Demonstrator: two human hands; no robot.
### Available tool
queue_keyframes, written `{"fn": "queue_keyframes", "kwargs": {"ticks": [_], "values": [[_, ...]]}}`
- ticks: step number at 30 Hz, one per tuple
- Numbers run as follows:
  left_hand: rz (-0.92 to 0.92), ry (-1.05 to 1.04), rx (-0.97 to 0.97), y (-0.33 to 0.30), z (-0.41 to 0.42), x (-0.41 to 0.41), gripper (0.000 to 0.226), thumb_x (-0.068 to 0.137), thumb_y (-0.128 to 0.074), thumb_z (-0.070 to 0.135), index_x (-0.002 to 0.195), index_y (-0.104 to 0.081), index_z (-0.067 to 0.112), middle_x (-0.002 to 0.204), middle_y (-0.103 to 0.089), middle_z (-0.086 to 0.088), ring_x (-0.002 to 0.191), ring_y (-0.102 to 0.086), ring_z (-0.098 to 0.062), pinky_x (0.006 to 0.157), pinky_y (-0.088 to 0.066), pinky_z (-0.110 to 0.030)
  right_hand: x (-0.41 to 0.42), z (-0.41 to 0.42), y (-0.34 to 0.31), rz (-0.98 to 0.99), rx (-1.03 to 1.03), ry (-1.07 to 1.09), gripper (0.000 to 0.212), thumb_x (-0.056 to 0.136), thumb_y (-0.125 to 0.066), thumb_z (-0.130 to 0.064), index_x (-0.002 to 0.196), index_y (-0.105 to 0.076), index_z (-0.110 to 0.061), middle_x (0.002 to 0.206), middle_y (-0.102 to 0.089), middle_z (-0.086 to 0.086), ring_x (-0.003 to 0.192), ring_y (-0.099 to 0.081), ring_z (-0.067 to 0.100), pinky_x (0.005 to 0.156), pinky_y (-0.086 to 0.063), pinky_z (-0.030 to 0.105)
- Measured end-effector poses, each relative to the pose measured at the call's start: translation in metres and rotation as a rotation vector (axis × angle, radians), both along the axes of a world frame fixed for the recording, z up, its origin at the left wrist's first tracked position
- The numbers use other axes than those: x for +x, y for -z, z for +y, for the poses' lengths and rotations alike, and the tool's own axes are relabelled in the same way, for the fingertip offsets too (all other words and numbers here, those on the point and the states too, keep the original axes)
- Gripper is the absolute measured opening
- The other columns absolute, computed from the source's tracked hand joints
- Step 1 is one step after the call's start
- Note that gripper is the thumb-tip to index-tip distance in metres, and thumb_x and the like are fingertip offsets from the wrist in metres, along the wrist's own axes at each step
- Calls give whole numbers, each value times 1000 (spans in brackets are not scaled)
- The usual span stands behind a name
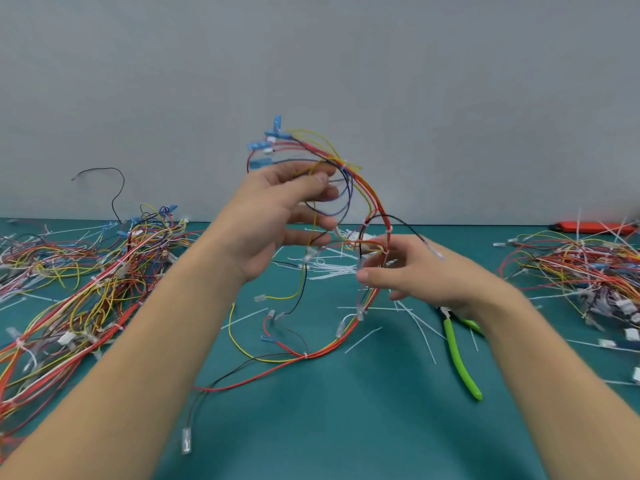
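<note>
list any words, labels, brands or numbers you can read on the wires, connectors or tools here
None: no text can be read in this view.
Wire harness, held by the left hand and right hand: no printing shows.
Blue connectors: no legible marks.
Green-handled cutters: no brand shows.
Red tool at the back right: too blurred to tell.

This is a wiring workshop, seen at an assembly bench. A teal mat covers the table, which stands against a bare grey wall. A left heap and a right heap of tied wire looms lie at the frame's edges, with one harness at centre. White tie offcuts litter the middle. Green-handled cutters lie lower right, and an orange tool sits upper right.
</note>
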State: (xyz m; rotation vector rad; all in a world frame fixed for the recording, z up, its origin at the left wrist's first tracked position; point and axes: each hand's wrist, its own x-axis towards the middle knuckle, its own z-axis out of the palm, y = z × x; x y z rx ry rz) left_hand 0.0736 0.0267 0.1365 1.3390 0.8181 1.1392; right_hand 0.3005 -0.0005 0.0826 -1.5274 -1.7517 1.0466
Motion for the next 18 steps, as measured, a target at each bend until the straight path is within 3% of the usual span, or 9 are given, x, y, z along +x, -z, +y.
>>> {"fn": "queue_keyframes", "kwargs": {"ticks": [3,6,9,11,15,18], "values": [[-94,-4,9,-13,-1,-11,12,101,-62,19,100,-74,21,86,-73,0,62,-70,-17,58,-60,-30,-21,4,17,87,-53,-19,15,94,-74,-32,99,-71,-19,98,-79,0,95,-75,14,77,-62,31],[-240,-69,-69,-23,4,-24,13,101,-59,23,98,-71,24,81,-72,8,62,-68,-9,58,-58,-25,-24,0,18,251,-225,-157,18,102,-64,-33,94,-63,-17,98,-80,10,95,-78,26,86,-61,41],[-407,-140,-148,-27,13,-42,8,99,-63,26,94,-70,25,82,-71,10,73,-72,-4,58,-55,-19,-18,-3,9,418,-323,-247,27,101,-62,-39,81,-64,-21,83,-73,13,87,-77,35,80,-64,46],[-524,-167,-176,-28,18,-52,6,98,-65,24,95,-70,22,85,-70,9,81,-74,-5,56,-53,-15,-16,-4,2,557,-355,-250,29,100,-61,-40,79,-65,-20,70,-62,9,74,-73,29,72,-63,47],[-760,-222,-234,-25,30,-68,5,98,-66,14,99,-71,13,87,-71,0,80,-75,-10,54,-52,-13,-17,-6,-9,663,-395,-263,24,97,-64,-44,87,-68,-22,65,-49,-2,50,-50,12,47,-53,29],[-857,-250,-242,-24,36,-80,12,96,-68,10,86,-74,6,87,-73,-4,75,-75,-11,52,-51,-14,-15,-9,-11,572,-342,-286,22,96,-66,-40,92,-74,-20,62,-38,-5,51,-41,11,47,-44,23]]}}
